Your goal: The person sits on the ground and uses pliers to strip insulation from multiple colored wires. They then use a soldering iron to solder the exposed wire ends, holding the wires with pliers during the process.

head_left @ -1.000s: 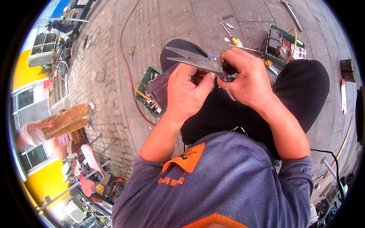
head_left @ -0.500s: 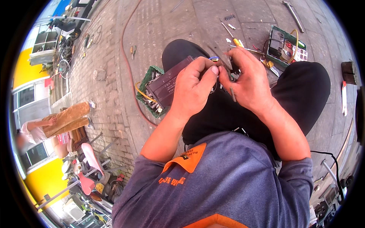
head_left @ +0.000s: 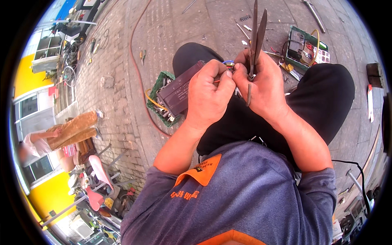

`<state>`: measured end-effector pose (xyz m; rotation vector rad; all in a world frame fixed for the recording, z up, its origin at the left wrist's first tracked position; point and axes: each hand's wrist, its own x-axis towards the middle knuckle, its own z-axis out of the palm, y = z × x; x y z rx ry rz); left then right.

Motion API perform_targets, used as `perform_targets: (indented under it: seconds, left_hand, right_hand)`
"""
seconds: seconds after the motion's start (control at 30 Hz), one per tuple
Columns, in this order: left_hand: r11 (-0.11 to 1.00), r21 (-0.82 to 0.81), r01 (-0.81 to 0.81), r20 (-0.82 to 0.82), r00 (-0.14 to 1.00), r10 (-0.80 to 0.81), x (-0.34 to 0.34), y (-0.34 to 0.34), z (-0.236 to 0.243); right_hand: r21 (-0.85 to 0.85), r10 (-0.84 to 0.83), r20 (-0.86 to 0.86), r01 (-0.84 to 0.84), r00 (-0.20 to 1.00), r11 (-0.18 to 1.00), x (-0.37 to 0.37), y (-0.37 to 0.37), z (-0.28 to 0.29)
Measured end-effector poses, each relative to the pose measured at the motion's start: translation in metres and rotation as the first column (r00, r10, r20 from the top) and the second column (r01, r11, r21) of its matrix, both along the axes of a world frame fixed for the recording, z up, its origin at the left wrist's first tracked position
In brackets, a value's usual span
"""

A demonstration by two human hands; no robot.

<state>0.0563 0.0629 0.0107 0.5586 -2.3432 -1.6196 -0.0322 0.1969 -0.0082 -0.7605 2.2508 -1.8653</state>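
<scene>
Between my thighs both hands meet fingertip to fingertip. My left hand (head_left: 209, 94) is closed in a pinch on a thin wire, whose end is hidden by the fingers. My right hand (head_left: 264, 86) is closed round a pair of scissors (head_left: 258, 41); the dark blades point away from me, slightly parted, and one handle end sticks out below the palm. Its thumb and forefinger also meet at the wires. Thin coloured wires (head_left: 229, 63), blue and yellow among them, show just beyond the fingertips. Left of my left hand a dark brown rectangular box (head_left: 175, 93) rests near my leg, partly covered.
A green basket (head_left: 152, 107) of metal parts sits under the box. Another green basket (head_left: 301, 65) with tools stands far right. A hose (head_left: 132, 53), pliers (head_left: 142, 57) and a hammer (head_left: 315, 17) lie on the paving. A person (head_left: 73, 130) stands at left.
The scissors have swung from the wires at the fingertips to pointing straight away from me. My hands stay together, with the right fingertips pinching close beside the left.
</scene>
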Motion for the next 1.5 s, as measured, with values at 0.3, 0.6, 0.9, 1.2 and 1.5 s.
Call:
perform_targets:
  seconds: [0.3,0.6,0.9,1.2,1.5]
  left_hand:
    - [0.998,-0.055,0.002,0.011,1.0,-0.001,-0.003,0.001,0.002]
    - [0.91,0.409,-0.075,-0.031,0.995,0.096,0.014,-0.006,0.003]
    - [0.993,0.075,-0.096,0.004,0.995,0.095,0.01,-0.005,0.012]
    - [0.914,-0.404,-0.038,-0.107,0.994,-0.006,0.001,0.003,0.009]
    - [0.935,-0.334,0.118,-0.07,0.986,-0.15,-0.005,-0.002,0.006]
  right_hand:
    - [0.028,-0.036,-0.048,0.038,0.998,0.999,-0.004,-0.002,-0.007]
    - [-0.045,-0.113,0.272,0.13,0.956,0.99,-0.044,0.018,0.0]
    - [-0.066,-0.08,-0.169,0.07,0.982,0.995,-0.014,0.009,0.003]
    - [0.144,0.138,-0.34,-0.094,0.93,0.985,-0.014,0.017,0.004]
    - [0.035,0.003,-0.524,0.018,0.852,0.999,-0.011,0.01,-0.002]
